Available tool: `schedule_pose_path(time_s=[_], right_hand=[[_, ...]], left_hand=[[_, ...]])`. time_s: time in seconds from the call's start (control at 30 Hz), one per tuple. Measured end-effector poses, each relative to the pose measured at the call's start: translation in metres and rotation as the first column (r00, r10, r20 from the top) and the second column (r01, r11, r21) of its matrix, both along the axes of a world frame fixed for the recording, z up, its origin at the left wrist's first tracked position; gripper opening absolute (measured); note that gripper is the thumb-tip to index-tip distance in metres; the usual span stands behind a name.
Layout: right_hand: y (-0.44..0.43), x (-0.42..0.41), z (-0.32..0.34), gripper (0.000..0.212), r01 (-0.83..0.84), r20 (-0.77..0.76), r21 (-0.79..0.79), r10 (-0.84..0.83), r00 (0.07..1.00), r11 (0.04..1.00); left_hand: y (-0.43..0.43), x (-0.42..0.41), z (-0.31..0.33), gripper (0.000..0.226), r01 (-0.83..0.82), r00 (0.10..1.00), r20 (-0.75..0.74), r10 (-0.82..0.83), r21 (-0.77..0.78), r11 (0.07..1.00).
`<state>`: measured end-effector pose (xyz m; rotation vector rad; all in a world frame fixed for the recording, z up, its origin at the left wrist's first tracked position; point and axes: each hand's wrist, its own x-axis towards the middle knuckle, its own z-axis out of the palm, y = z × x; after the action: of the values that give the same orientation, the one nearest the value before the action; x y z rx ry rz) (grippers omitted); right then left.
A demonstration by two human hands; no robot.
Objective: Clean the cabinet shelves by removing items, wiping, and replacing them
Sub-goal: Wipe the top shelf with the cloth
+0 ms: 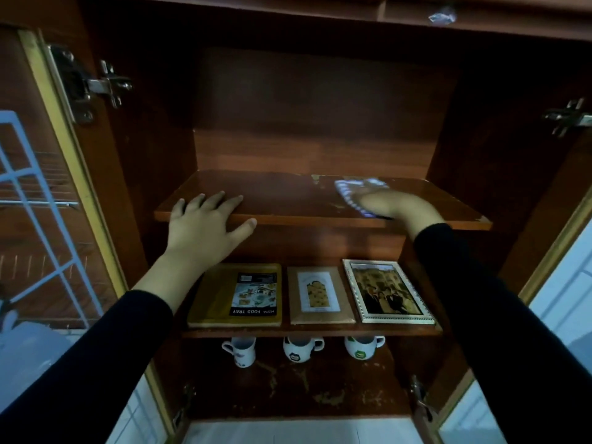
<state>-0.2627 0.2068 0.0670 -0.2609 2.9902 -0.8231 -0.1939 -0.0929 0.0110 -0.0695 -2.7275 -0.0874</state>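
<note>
Dark reddish-brown wood cabinet (320, 100), both glass doors open: left door (48, 187), right door (563, 283), with a metal hinge (105, 83) on the left. The top shelf (288, 193) was glossy, its front edge chipped at the right. The left grip (205, 225) lay flat on the shelf's front left, fingers spread and holding nothing. The right grip (397, 206) was palm down on a pale cloth (355, 190) at the shelf's right. It was blurred, so I could not tell whether the fingers were curled. On the middle shelf (307, 331), lying flat from left to right, were a food tray box (237, 296), a small frame (320, 296) and a photo frame (387, 291). The bottom shelf (320, 389) was stained and held three white mugs (301, 347) in a row. Both sleeves were black.
</note>
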Motion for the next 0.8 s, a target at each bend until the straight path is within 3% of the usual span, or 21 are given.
schedule_pose_path(time_s=[0.07, 0.13, 0.17, 0.27, 0.3, 0.4, 0.47, 0.53, 0.6, 0.7, 0.8], right_hand=[[0.048, -0.012, 0.001, 0.041, 0.185, -0.014, 0.066, -0.185, 0.983, 0.980], [0.092, -0.035, -0.005, 0.095, 0.422, 0.000, 0.081, -0.424, 0.906, 0.903], [0.103, -0.049, -0.010, 0.107, 0.498, 0.009, 0.116, -0.502, 0.865, 0.860], [0.048, -0.036, -0.006, 0.045, 0.371, -0.028, 0.159, -0.371, 0.928, 0.915], [0.010, -0.022, -0.001, 0.034, 0.302, -0.061, 0.160, -0.297, 0.953, 0.940], [-0.062, -0.005, -0.005, 0.045, 0.094, -0.063, 0.097, -0.088, 0.994, 0.991], [-0.078, 0.006, -0.006, 0.057, -0.071, -0.011, 0.068, 0.072, 0.997, 0.995], [-0.069, 0.012, -0.005, 0.056, -0.145, 0.021, 0.054, 0.144, 0.989, 0.988], [-0.037, 0.002, -0.009, 0.054, -0.116, 0.040, 0.062, 0.114, 0.993, 0.991], [0.036, -0.042, -0.018, 0.074, 0.129, 0.029, 0.056, -0.131, 0.991, 0.990], [0.094, -0.066, -0.020, 0.048, 0.424, -0.003, 0.045, -0.424, 0.906, 0.905]], left_hand=[[0.008, 0.001, -0.002, 0.073, 0.033, 0.999, -0.011, -0.033, -0.008, 0.999], [0.013, 0.002, -0.002, 0.074, 0.056, 0.998, -0.014, -0.056, -0.028, 0.998], [0.016, 0.002, -0.001, 0.074, 0.065, 0.998, -0.011, -0.065, -0.039, 0.997], [0.025, 0.001, 0.000, 0.070, 0.082, 0.997, 0.013, -0.081, -0.054, 0.995], [0.027, 0.001, 0.000, 0.068, 0.085, 0.996, 0.022, -0.084, -0.051, 0.995], [0.030, -0.001, 0.000, 0.066, 0.098, 0.995, 0.020, -0.098, -0.032, 0.995], [0.029, -0.003, 0.000, 0.068, 0.111, 0.994, 0.008, -0.111, -0.033, 0.993], [0.029, -0.004, 0.001, 0.070, 0.126, 0.992, 0.017, -0.125, -0.031, 0.992], [0.030, -0.004, -0.001, 0.069, 0.133, 0.991, 0.014, -0.133, -0.012, 0.991], [0.030, -0.001, -0.005, 0.063, 0.141, 0.990, -0.023, -0.141, 0.001, 0.990], [0.029, 0.000, -0.003, 0.060, 0.150, 0.989, 0.003, -0.150, 0.008, 0.989]])
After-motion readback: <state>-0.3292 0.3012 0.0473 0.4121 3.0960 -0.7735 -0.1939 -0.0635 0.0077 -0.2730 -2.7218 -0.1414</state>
